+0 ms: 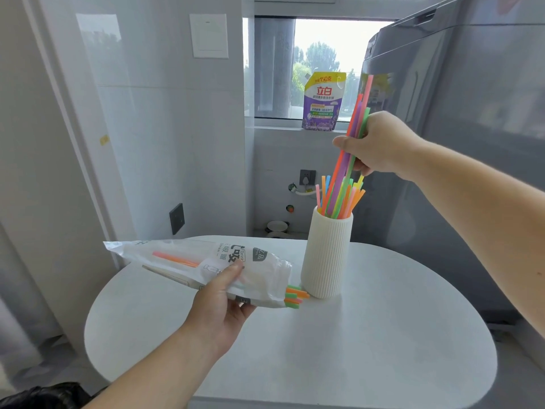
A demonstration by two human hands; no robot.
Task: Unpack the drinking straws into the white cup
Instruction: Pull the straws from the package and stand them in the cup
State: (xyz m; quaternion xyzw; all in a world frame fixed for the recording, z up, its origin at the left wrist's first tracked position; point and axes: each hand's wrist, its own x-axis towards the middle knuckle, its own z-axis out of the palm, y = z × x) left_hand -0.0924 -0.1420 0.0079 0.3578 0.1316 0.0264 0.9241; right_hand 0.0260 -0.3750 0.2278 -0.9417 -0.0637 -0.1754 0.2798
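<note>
A tall ribbed white cup stands on the round white table, with several coloured straws sticking out of its top. My right hand is above the cup and grips a bunch of long straws whose lower ends reach into the cup's mouth. My left hand holds the plastic straw bag just left of the cup. The bag's open end points at the cup's base, and several straw tips poke out of it. An orange and pink straw shows through the bag.
A grey appliance stands close behind and right of the cup. A purple detergent pouch sits on the window sill. White wall and door frame are on the left. A dark object lies at the bottom left corner.
</note>
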